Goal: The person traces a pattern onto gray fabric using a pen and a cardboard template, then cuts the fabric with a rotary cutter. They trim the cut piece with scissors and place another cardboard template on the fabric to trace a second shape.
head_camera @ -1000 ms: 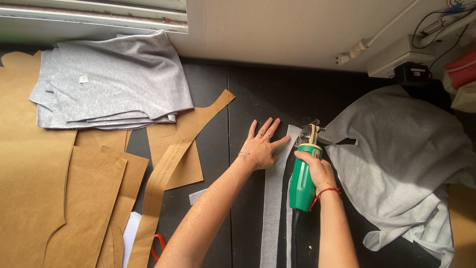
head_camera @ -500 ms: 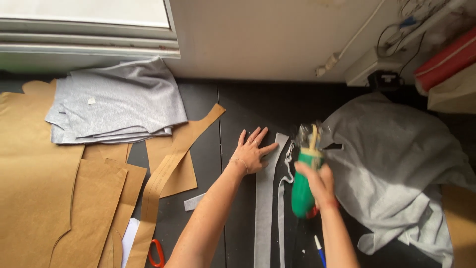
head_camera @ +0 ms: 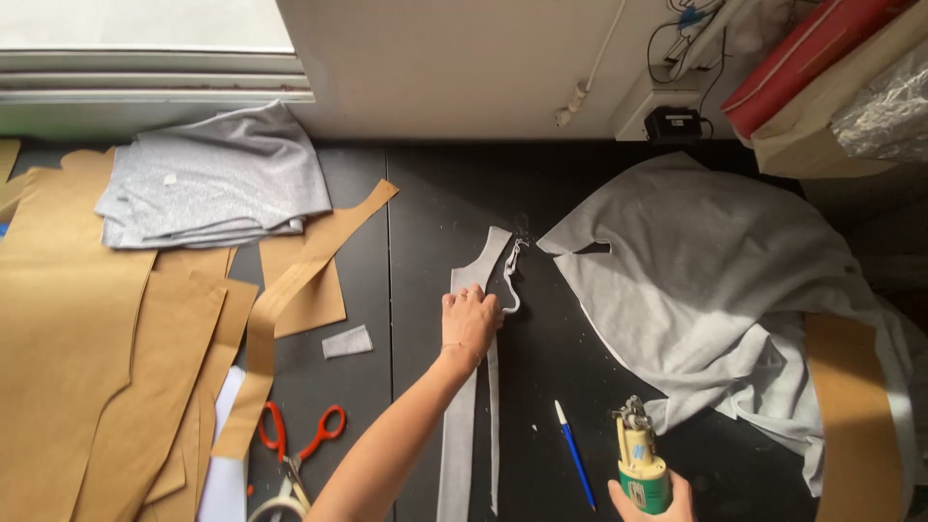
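My left hand (head_camera: 471,322) rests flat on a long narrow grey fabric strip (head_camera: 464,416) that runs down the black table (head_camera: 425,203). A thin curled grey offcut (head_camera: 511,280) lies just right of that hand. My right hand (head_camera: 650,501) is at the bottom edge and grips a green and yellow handheld cutting tool (head_camera: 640,462), lifted clear of the fabric. A blue pen (head_camera: 575,454) lies between the strip and the tool.
A large grey cloth (head_camera: 715,280) is spread at the right. Folded grey pieces (head_camera: 213,179) sit at upper left beside brown paper patterns (head_camera: 87,338). Orange-handled scissors (head_camera: 295,445) lie at lower left, with a small grey scrap (head_camera: 346,341) above them. Boxes (head_camera: 822,87) stand at upper right.
My right hand has pulled the cutting tool back from the strip's top toward the near edge. My left hand has slid down the strip. The view has tilted down.
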